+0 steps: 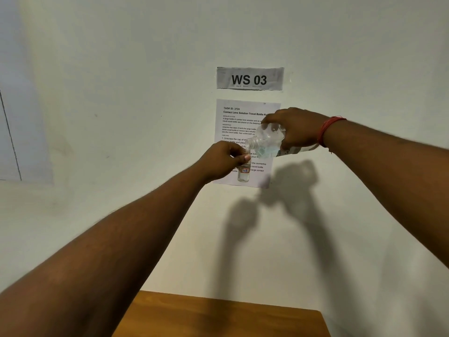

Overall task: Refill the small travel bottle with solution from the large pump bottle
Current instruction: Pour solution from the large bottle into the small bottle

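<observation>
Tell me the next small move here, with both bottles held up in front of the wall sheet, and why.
Probably a slight further tilt of the large bottle by the right hand. Its open mouth sits just above the neck of the small bottle, which the left hand pinches upright. The small bottle looks filled only near its bottom, and liquid remains in the large one. Whether liquid is flowing is unclear.

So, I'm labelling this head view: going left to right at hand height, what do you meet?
Left hand → small travel bottle → large bottle, tilted mouth-down toward it → right hand → red wrist thread.
</observation>
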